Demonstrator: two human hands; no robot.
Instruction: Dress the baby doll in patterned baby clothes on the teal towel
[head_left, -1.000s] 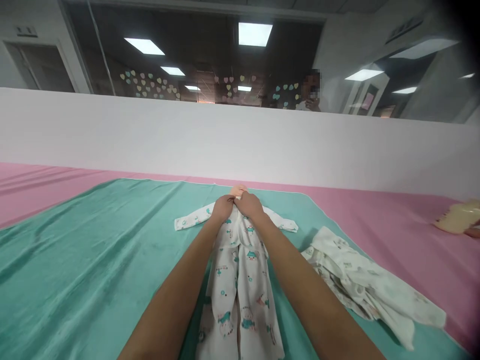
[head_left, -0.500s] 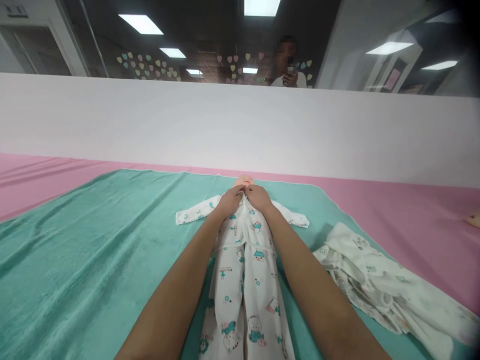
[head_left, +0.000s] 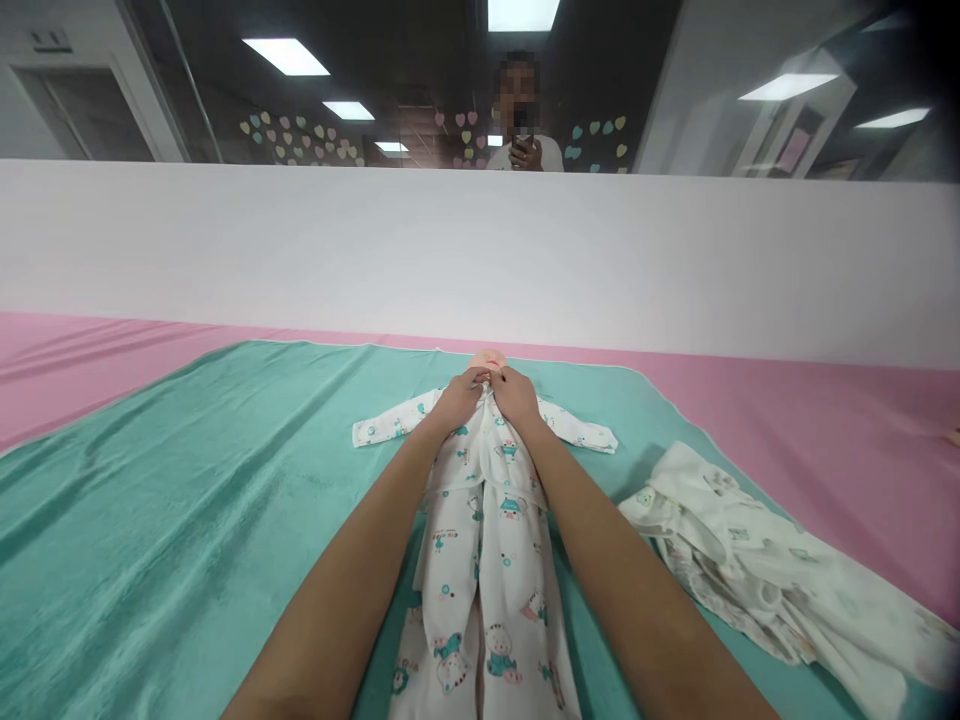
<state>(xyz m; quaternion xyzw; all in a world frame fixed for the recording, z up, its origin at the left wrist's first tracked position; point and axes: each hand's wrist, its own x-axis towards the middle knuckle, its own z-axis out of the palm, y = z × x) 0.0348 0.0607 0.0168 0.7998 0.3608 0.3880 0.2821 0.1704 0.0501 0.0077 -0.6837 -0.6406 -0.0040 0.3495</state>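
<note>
A baby doll (head_left: 489, 358) lies on its back, its head at the far end, dressed in white printed baby clothes (head_left: 491, 510) with long sleeves spread to both sides. My left hand (head_left: 459, 398) pinches the collar of the garment just below the doll's chin. Right beside it, my right hand (head_left: 516, 396) grips the other side of the same collar, fingertips close to the left ones. What lies between the fingertips is too small to make out. The front of the garment hangs down over the doll's body and legs.
Under the doll spreads a green blanket (head_left: 187, 520) over a pink sheet (head_left: 810, 430). A crumpled white printed garment (head_left: 757, 560) lies to the right. Behind stands a white low wall (head_left: 450, 260) with dark glass above, where a person (head_left: 525, 130) holding a phone shows.
Both hands stay at the collar, with the right fingers shifted slightly. The lower garment has moved a little left. The person in the glass has moved left.
</note>
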